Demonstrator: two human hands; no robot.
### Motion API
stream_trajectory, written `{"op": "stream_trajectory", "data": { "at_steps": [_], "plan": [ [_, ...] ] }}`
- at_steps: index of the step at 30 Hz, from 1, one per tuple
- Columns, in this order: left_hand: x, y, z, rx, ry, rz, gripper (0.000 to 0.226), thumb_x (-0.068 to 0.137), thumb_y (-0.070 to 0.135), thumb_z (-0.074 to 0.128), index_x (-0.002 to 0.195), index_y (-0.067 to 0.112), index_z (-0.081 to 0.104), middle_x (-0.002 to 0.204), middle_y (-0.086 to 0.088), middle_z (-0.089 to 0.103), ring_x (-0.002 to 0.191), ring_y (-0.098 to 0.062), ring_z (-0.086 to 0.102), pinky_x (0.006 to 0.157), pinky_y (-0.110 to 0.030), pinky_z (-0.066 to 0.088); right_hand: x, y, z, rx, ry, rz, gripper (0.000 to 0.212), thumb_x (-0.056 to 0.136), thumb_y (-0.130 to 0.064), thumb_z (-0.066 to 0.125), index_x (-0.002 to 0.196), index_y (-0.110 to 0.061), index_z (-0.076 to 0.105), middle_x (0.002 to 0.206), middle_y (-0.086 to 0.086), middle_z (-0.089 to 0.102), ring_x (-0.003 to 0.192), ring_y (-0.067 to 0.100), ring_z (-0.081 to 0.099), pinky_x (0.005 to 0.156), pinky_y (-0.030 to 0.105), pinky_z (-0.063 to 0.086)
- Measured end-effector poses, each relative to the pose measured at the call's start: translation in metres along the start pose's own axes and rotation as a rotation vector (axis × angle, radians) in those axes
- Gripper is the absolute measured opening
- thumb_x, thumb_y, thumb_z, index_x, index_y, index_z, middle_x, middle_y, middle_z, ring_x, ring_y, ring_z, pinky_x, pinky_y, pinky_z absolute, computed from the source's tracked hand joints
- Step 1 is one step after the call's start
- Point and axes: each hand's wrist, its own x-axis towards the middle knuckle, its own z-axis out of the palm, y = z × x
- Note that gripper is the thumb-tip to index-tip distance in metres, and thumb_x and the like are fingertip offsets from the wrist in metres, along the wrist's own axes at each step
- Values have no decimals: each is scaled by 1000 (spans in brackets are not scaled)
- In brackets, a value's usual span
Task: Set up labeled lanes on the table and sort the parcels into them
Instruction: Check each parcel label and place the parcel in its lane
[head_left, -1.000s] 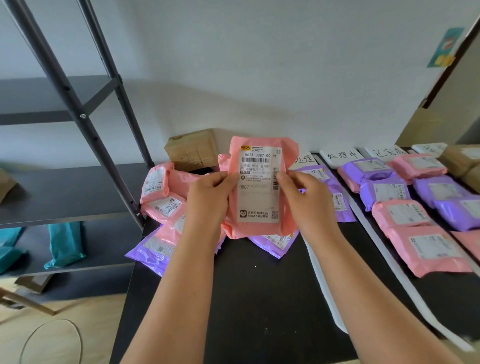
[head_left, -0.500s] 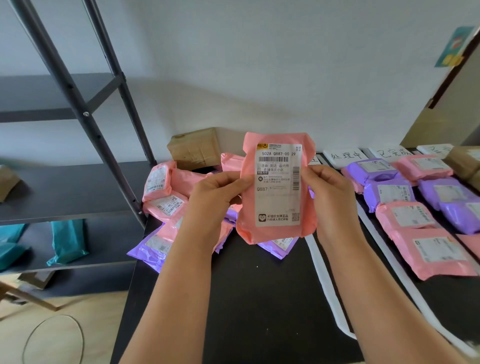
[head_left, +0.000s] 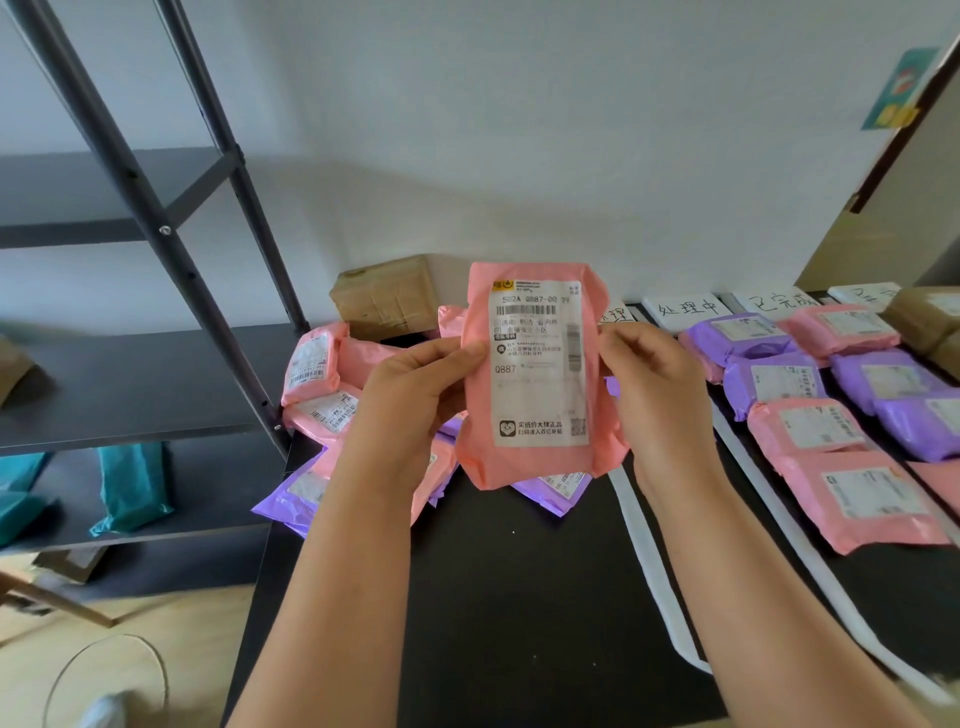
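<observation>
Both hands, left (head_left: 415, 384) & right (head_left: 657, 384), pinching pink parcel (head_left: 537, 374) edges; read label b4 picking lane imo.

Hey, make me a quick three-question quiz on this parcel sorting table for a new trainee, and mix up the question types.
1. True or false: the left hand and the right hand both hold the pink parcel up off the black table.
2. Which colour is the lane parcel lying nearest the 处理中 sign? A purple, B green, C brown.
3. Fill in: the big code on the held parcel's white label reads Q___.
Key: 1 true; 2 A; 3 887.
</observation>
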Motion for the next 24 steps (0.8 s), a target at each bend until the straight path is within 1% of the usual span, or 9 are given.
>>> {"op": "stream_trajectory", "data": {
  "at_steps": [2,3,5,7,11,14,18,22,24],
  "plan": [
    [2,0,-2,-28,33,-9,13,93,9,62,97,1,71,90,-11,76,71,-17,70,59,-22,56,-1,1,-2,-39,-2,-31,10,95,-25,61,90,-28,69,82,-19,68,79,0,62,70,23,44],
    [3,0,-3,-36,42,-10,13,93,9,62,97,1,71,91,-11,75,72,-17,70,63,-24,58,-2,2,-3,-60,-21,-32,9,94,-28,62,89,-28,69,81,-17,68,78,0,62,70,24,45],
    [4,-1,-4,-39,48,-12,13,93,9,62,97,1,71,91,-11,75,74,-18,69,69,-25,59,-5,1,-5,-107,-74,-30,15,93,-35,64,87,-23,70,76,-16,68,71,-3,59,66,23,45],
    [4,-2,-3,-33,57,-20,13,93,9,62,96,2,72,91,-11,75,75,-18,69,71,-26,58,-7,1,-5,-144,-111,-48,21,91,-39,66,86,-19,71,78,-13,69,71,-2,61,65,21,46],
    [5,-3,-1,-27,68,-45,11,93,10,62,94,5,72,88,-9,75,75,-18,68,72,-26,57,-6,1,-5,-177,-154,-57,13,89,-32,71,89,-19,74,83,-9,73,79,5,69,66,22,54],
    [6,-4,2,-32,75,-70,16,92,10,64,102,0,71,96,-13,75,83,-23,68,79,-31,57,-5,1,-5,-177,-153,-49,9,90,-25,71,89,-17,74,81,-9,74,76,3,69,59,18,54],
    [7,-4,3,-47,71,-86,14,91,10,65,100,2,72,89,-9,75,76,-18,69,68,-24,57,-4,2,-5,-115,-130,-5,9,90,-21,71,82,-17,73,75,-11,73,68,-2,67,52,10,46],
    [8,-4,4,-8,60,-58,15,93,12,63,102,3,72,90,-9,75,73,-17,69,63,-23,58,-4,2,-5,-50,-107,11,11,90,-21,71,79,-18,73,70,-14,72,62,-4,63,50,10,43],
    [7,-4,5,44,32,-35,16,95,14,61,103,5,72,95,-9,76,76,-16,70,64,-21,56,-3,1,-5,-24,-93,6,11,91,-20,70,80,-18,72,71,-16,71,64,-5,64,52,9,44]
  ]
}}
